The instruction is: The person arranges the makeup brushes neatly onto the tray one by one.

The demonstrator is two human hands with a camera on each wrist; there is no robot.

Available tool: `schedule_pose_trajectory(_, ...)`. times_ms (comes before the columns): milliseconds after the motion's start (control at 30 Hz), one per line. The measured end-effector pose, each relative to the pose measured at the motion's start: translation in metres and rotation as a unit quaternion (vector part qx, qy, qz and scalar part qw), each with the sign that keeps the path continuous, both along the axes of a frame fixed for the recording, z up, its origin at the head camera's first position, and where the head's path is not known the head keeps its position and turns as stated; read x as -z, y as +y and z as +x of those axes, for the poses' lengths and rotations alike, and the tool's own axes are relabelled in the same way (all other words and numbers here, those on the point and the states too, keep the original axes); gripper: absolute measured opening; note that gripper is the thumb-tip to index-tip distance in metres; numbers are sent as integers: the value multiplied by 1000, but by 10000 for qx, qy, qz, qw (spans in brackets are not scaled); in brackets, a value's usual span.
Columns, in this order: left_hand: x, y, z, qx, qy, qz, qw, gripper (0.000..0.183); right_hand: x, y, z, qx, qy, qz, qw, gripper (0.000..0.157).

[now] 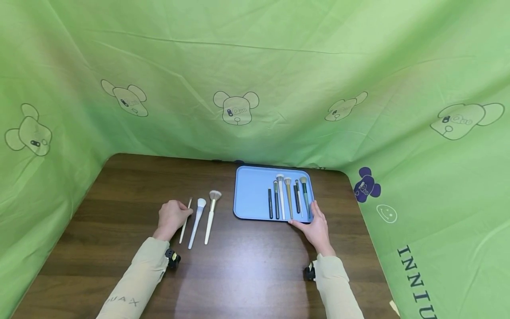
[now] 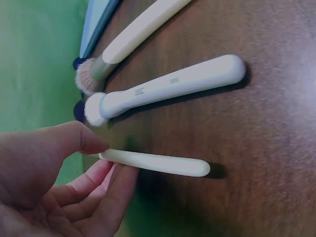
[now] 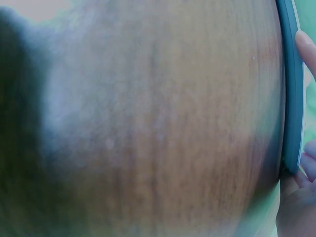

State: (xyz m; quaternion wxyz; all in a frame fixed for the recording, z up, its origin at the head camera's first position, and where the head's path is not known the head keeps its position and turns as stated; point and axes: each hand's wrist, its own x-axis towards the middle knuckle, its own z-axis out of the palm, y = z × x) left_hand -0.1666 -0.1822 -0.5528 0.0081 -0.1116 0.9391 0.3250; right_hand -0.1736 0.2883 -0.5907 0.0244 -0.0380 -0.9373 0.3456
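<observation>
My left hand (image 1: 172, 218) pinches a thin white-handled makeup brush (image 2: 163, 164) between thumb and fingers, its handle pointing toward the near side. Right of it on the table lie a white makeup brush with a pale head (image 1: 195, 229) and a larger, fluffy makeup brush with a cream handle (image 1: 209, 226). At the near right corner of a blue tray (image 1: 253, 195), my right hand (image 1: 317, 230) grips the rim, thumb on the front edge and fingers along the right side. Several makeup brushes (image 1: 288, 197) lie side by side in the tray's right half.
The dark wooden table (image 1: 239, 274) carries everything. Green printed cloth (image 1: 239, 66) hangs behind it and along both sides, close to the tray's far edge.
</observation>
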Motion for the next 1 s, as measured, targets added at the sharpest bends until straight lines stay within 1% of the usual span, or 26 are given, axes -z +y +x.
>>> schedule_pose_trajectory(167, -6, -1, -3, -50, 280, 72, 9996, 17, -2, 1, 0, -28, -55, 35, 10000, 119)
schedule_pose_trajectory(267, -11, 0, -4, -22, 346, 150, 9993, 23, -3, 1, 0, -45, -74, 42, 10000, 119)
schedule_pose_trajectory(367, -15, 2, -5, 16, 383, 294, 9988, 28, -3, 1, 0, -44, -69, 34, 10000, 119)
schedule_pose_trajectory(567, -20, 6, -6, -19, 311, 714, 9970, 28, -3, 1, 0, -49, -57, 14, 10000, 119)
schedule_pose_trajectory(700, -22, 9, -7, -13, 280, 847, 9960, 29, -3, 1, -1, -43, -78, 10, 10000, 119)
schedule_pose_trajectory(900, -25, 14, -10, 160, 477, 936, 9943, 27, -2, 0, -1, -35, -65, -16, 10000, 119)
schedule_pose_trajectory(1000, -27, 18, -11, 179, 588, 1014, 9929, 27, -2, 0, -1, -26, -39, -21, 10000, 118)
